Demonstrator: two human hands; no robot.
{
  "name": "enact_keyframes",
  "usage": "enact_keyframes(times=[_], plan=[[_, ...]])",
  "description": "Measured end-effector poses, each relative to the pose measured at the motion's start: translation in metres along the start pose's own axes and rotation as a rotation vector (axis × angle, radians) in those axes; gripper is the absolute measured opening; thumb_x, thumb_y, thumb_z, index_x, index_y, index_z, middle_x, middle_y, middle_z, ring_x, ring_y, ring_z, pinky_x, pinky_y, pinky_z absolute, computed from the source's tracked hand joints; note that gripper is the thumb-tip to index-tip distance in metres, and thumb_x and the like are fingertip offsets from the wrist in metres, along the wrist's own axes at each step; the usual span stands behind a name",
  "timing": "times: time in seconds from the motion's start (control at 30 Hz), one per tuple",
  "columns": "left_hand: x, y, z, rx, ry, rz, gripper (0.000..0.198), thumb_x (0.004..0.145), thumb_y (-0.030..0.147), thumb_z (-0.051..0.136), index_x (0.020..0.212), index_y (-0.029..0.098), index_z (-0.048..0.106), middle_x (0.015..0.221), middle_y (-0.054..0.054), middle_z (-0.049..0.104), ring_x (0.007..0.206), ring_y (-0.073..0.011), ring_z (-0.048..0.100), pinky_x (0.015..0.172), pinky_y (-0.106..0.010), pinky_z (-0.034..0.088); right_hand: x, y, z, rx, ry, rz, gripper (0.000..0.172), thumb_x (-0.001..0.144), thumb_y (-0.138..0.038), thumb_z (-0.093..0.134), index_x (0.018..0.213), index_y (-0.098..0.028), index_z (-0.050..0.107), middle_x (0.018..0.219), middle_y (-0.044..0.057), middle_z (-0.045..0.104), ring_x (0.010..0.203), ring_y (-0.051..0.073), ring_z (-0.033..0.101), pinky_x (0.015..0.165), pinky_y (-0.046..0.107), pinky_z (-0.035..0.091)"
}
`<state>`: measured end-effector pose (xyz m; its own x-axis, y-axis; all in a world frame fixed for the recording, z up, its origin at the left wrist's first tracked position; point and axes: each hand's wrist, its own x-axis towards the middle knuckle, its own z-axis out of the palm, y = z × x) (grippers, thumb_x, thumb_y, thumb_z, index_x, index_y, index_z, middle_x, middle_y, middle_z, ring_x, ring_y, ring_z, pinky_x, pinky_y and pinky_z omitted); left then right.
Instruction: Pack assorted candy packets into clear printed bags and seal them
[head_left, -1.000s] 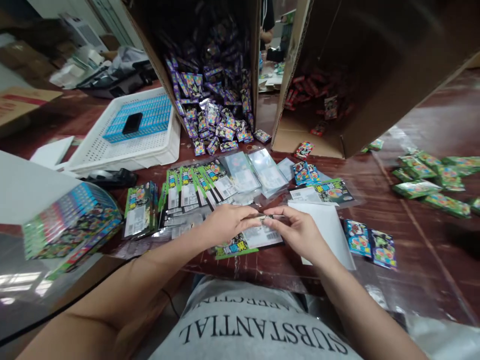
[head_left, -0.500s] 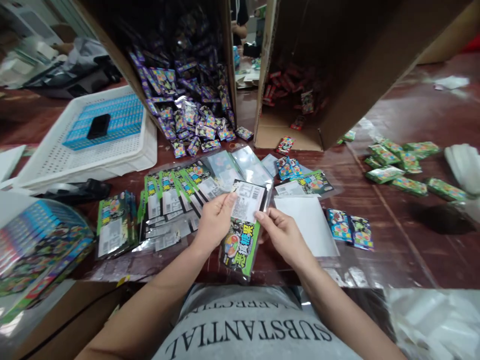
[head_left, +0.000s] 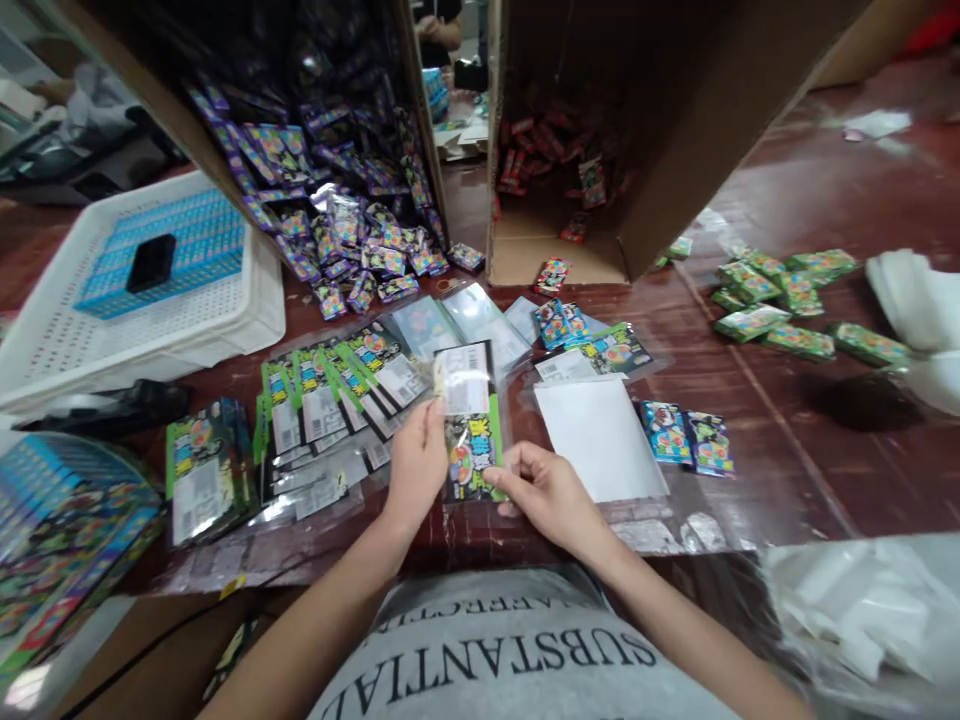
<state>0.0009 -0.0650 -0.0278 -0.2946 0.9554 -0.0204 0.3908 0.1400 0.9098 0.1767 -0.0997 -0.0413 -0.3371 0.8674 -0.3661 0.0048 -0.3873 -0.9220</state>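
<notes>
Between my hands is a flat candy packet in a clear sleeve, with a white barcode label on its upper half and a colourful green and black print below. My left hand pinches its left edge. My right hand grips the lower right edge, thumb on top. Just left lie overlapping packets of the same look, and farther left a stack of them. To the right are a white sheet, a blue sachet and a purple sachet.
A cardboard box spills small purple packs; another box holds red packs. Several green packs lie right. A white basket at left holds blue boxes and a black phone. Another person's arm shows behind.
The packet has turned more upright and shifted slightly left. My right hand has slid down from the label to its lower right edge; my left hand still holds the left side.
</notes>
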Motion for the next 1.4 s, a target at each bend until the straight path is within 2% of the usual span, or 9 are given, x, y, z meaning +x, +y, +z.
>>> enact_keyframes(times=[0.1, 0.2, 0.33, 0.47, 0.6, 0.77, 0.97, 1.17, 1.4], plan=[[-0.006, -0.002, -0.003, 0.142, 0.064, 0.006, 0.040, 0.102, 0.051, 0.041, 0.097, 0.019, 0.066, 0.079, -0.002, 0.067, 0.072, -0.0180, 0.060, 0.064, -0.026, 0.045, -0.003, -0.003, 0.008, -0.024, -0.050, 0.009, 0.038, 0.084, -0.056, 0.073, 0.080, -0.022, 0.057, 0.067, -0.004, 0.061, 0.056, 0.013, 0.063, 0.053, 0.027, 0.052], [0.006, 0.003, -0.010, 0.348, -0.011, 0.071, 0.041, 0.102, 0.050, 0.037, 0.101, 0.021, 0.066, 0.073, -0.001, 0.065, 0.066, -0.0187, 0.059, 0.061, -0.027, 0.044, -0.012, -0.017, -0.012, -0.141, -0.056, -0.143, 0.044, 0.082, -0.056, 0.075, 0.109, -0.022, 0.064, 0.089, 0.001, 0.073, 0.074, 0.017, 0.070, 0.069, 0.033, 0.059], [0.029, 0.011, -0.022, 0.635, -0.259, 0.248, 0.041, 0.100, 0.048, 0.037, 0.116, 0.023, 0.066, 0.099, -0.006, 0.075, 0.089, -0.0266, 0.069, 0.076, -0.034, 0.053, -0.040, -0.044, -0.111, -0.680, 0.177, -0.539, 0.074, 0.087, -0.052, 0.073, 0.148, -0.026, 0.043, 0.145, 0.013, 0.057, 0.132, 0.027, 0.055, 0.111, 0.048, 0.046], [0.026, 0.018, -0.017, 0.746, -0.252, 0.496, 0.053, 0.100, 0.052, 0.039, 0.135, 0.016, 0.056, 0.138, -0.016, 0.062, 0.130, -0.0324, 0.056, 0.111, -0.047, 0.043, -0.058, -0.042, -0.230, -1.298, 0.170, -0.638, 0.108, 0.079, -0.068, 0.072, 0.162, -0.021, 0.020, 0.166, 0.021, 0.027, 0.153, 0.038, 0.025, 0.120, 0.062, 0.027], [0.010, 0.016, 0.008, 0.937, -0.302, 0.516, 0.094, 0.082, 0.072, 0.060, 0.148, 0.008, 0.041, 0.148, -0.026, 0.050, 0.136, -0.0430, 0.047, 0.113, -0.056, 0.039, -0.047, -0.014, -0.278, -1.474, 0.034, -0.614, 0.117, 0.077, -0.078, 0.065, 0.163, -0.017, 0.015, 0.166, 0.024, 0.022, 0.153, 0.039, 0.023, 0.118, 0.061, 0.031], [0.008, 0.008, 0.011, 1.031, -0.366, 0.492, 0.095, 0.077, 0.055, 0.071, 0.151, 0.006, 0.036, 0.142, -0.026, 0.052, 0.128, -0.0452, 0.050, 0.108, -0.059, 0.042, -0.035, -0.004, -0.275, -1.427, 0.009, -0.624, 0.083, 0.092, -0.059, 0.062, 0.158, -0.021, 0.030, 0.157, 0.020, 0.044, 0.143, 0.035, 0.044, 0.117, 0.062, 0.033], [-0.004, 0.017, -0.033, 0.831, -0.799, 0.618, 0.084, 0.082, 0.021, 0.063, 0.157, 0.020, 0.026, 0.155, -0.014, 0.040, 0.144, -0.0311, 0.037, 0.121, -0.048, 0.032, -0.052, -0.033, -0.233, -1.122, 0.205, -0.725, 0.073, 0.086, -0.047, 0.073, 0.151, -0.027, 0.045, 0.141, 0.015, 0.056, 0.129, 0.035, 0.055, 0.105, 0.052, 0.049], [-0.022, 0.020, -0.060, 0.688, -0.881, 0.572, 0.086, 0.082, 0.014, 0.060, 0.158, 0.022, 0.023, 0.158, -0.013, 0.037, 0.147, -0.0289, 0.032, 0.124, -0.047, 0.030, -0.028, -0.041, -0.122, -0.906, -0.304, -0.797, 0.079, 0.082, -0.054, 0.077, 0.150, -0.030, 0.044, 0.139, 0.012, 0.057, 0.129, 0.032, 0.053, 0.104, 0.051, 0.051], [-0.038, 0.004, -0.089, 0.587, -0.811, 0.466, 0.087, 0.082, 0.020, 0.065, 0.158, 0.021, 0.023, 0.158, -0.015, 0.035, 0.148, -0.0306, 0.033, 0.123, -0.049, 0.032, -0.003, -0.031, -0.078, -1.054, -0.301, -0.814, 0.075, 0.085, -0.056, 0.073, 0.147, -0.024, 0.047, 0.140, 0.013, 0.057, 0.131, 0.033, 0.047, 0.109, 0.056, 0.047]])
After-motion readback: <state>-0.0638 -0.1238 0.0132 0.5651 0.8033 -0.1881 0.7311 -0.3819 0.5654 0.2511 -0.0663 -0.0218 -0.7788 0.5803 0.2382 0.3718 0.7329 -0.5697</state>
